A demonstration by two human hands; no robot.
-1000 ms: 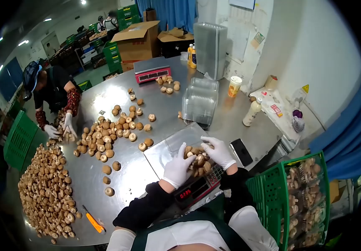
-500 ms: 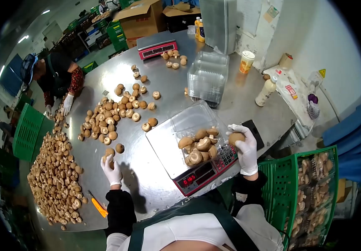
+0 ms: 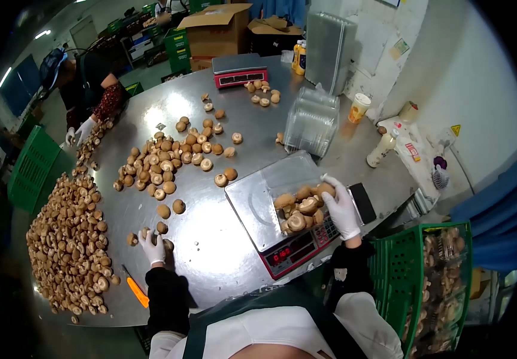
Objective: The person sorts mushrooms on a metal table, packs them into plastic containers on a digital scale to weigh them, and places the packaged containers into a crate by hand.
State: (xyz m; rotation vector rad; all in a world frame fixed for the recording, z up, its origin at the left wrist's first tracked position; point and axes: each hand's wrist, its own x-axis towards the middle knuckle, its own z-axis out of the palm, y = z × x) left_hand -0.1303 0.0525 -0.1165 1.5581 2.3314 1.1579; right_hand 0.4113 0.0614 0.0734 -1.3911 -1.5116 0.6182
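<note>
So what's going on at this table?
Someone is filling a clear tub with mushrooms on a lit scale. Their right hand is on a mushroom at the tub; the left hand is among loose mushrooms on the table. Opposite, a co-worker handles more.

Ceiling lamps glowing upper left; glare whitening the steel table (image 3: 204, 257); wide lens bending edges into black.

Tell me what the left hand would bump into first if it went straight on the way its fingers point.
Most likely the loose mushrooms right by its fingers: the left hand points away from the wearer, across the metal table. Depth is unclear, so it may be touching one.
</note>
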